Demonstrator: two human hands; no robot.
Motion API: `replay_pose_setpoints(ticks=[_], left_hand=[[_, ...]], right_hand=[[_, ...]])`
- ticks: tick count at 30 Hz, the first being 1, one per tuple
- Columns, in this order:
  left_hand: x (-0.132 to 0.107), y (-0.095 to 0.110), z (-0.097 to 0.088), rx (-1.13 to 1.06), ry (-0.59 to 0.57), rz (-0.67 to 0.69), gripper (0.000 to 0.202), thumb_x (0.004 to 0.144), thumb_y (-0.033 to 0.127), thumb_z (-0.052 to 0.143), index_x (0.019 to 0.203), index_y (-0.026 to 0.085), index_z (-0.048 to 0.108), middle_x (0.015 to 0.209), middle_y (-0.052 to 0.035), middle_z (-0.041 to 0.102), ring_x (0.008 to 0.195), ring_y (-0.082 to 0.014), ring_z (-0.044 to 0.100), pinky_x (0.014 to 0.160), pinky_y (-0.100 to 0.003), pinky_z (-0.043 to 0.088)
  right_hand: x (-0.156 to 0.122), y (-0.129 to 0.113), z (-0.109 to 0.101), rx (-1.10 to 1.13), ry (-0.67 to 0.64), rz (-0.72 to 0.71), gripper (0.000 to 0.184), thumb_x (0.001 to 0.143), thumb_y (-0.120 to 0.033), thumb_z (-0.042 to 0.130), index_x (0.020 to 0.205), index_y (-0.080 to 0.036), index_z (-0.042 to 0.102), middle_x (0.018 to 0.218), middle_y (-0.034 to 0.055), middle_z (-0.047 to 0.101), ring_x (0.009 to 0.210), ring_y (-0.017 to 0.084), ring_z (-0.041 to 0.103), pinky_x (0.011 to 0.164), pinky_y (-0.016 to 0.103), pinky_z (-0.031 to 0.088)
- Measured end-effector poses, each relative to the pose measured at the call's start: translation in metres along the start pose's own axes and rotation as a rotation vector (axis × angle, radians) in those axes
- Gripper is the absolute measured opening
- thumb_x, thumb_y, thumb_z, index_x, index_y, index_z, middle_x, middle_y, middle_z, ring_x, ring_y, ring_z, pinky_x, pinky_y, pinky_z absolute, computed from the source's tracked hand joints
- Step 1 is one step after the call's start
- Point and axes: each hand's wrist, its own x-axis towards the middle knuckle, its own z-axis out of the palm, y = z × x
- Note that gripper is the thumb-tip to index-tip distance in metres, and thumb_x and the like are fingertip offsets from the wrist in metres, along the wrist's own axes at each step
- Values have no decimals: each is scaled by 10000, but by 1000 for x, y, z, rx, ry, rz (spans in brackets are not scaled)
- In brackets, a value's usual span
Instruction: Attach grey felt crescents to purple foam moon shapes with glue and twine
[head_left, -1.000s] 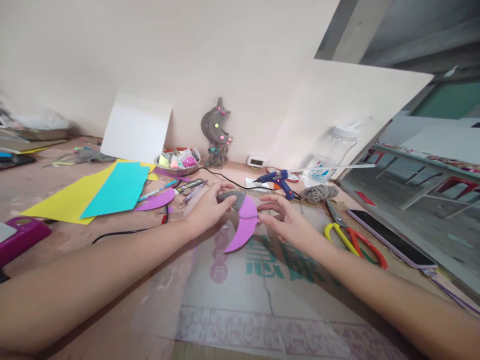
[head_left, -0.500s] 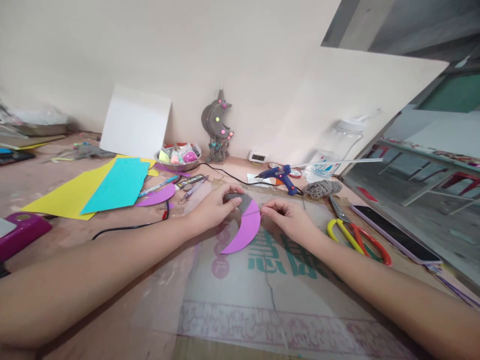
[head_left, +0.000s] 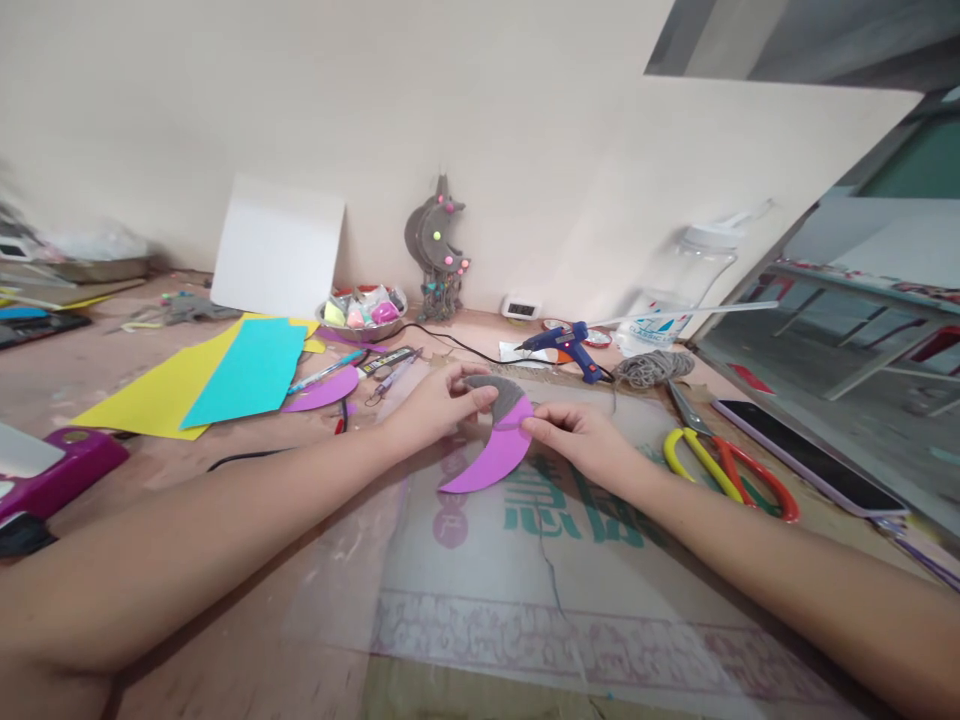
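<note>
A purple crescent-shaped cut-out [head_left: 491, 450] lies on a flattened cardboard sheet [head_left: 570, 590] in front of me; its upper end is wrapped in grey twine. My left hand [head_left: 439, 405] grips that wrapped upper end with fingers closed around it. My right hand [head_left: 577, 435] pinches the crescent's outer edge where the twine wrapping stops, apparently holding the twine strand. A ball of grey twine [head_left: 651, 368] sits just beyond my right hand.
A blue glue gun [head_left: 566, 345] with its cord lies behind the crescent. Yellow and red scissors [head_left: 724, 465] and a phone [head_left: 810, 455] are to the right. Yellow and teal paper sheets [head_left: 225, 375], a purple cut-out [head_left: 326, 390], pens and a bowl of pom-poms [head_left: 364, 312] are at the left.
My right hand went from open beside the crescent to pinching its edge. Both hands shifted the crescent slightly, and the twine-wrapped part appears a little wider.
</note>
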Motion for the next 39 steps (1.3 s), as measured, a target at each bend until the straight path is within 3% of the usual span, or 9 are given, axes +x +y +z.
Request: replay_pose_setpoints(ticks=[3,5,11,19,24,28,31,35,39], left_hand=[[1,-2,0,48,-94,-51,431,776,545,524,667,129,547,540,24,473,459,-67,423,440,-202,319],[0,-1,1,111,-106,-51,466,783,561,498,603,133,536,498,22,465,435,-68,403,431,-210,296],[-3,5,4,203,-21,-39,435,831,502,449,565,159,476,459,36,430,416,-69,372,438,-220,289],[-3,3,4,270,-45,-24,426,829,496,448,573,159,492,476,23,466,435,-80,405,452,-230,308],[-2,1,4,182,27,-37,420,814,514,464,580,166,469,480,32,446,426,-76,393,434,-224,298],[0,1,4,118,40,-91,406,803,513,482,585,172,447,463,49,397,402,-70,365,409,-215,286],[0,0,5,54,46,-117,392,784,520,512,609,176,441,484,53,387,402,-64,366,402,-204,282],[-1,-3,5,-80,34,-165,368,759,514,555,650,183,434,527,55,397,414,-56,361,397,-191,276],[-1,-5,6,-135,43,-179,336,741,477,597,683,185,442,542,55,425,420,-52,367,405,-189,291]], right_hand=[[-1,-2,1,30,3,-5,359,777,-509,561,694,-161,568,562,-50,431,489,70,359,469,219,283],[-2,-4,2,13,3,-24,347,779,-492,565,684,-158,566,579,-45,436,508,72,364,479,218,287],[1,-2,-2,-71,67,-91,293,774,-446,581,699,-163,586,581,-39,475,518,79,396,489,222,320],[5,1,-5,-90,163,-123,248,799,-422,550,761,-183,602,588,-12,579,532,118,516,525,254,426],[-4,-5,-6,-322,244,-289,216,838,-353,521,772,-180,633,724,20,656,648,131,570,600,250,448],[-13,-14,-8,-472,155,-423,214,863,-344,492,884,-193,643,804,35,663,670,134,577,603,252,446],[-9,-20,-21,-547,237,-419,257,846,-377,508,1005,-198,602,844,42,641,639,132,546,575,260,429],[7,-18,-55,-591,384,-290,284,835,-458,491,794,-191,580,707,22,583,625,140,506,586,270,394],[23,1,-88,-658,564,-127,326,790,-524,526,771,-199,523,628,5,528,570,135,464,548,270,361]])
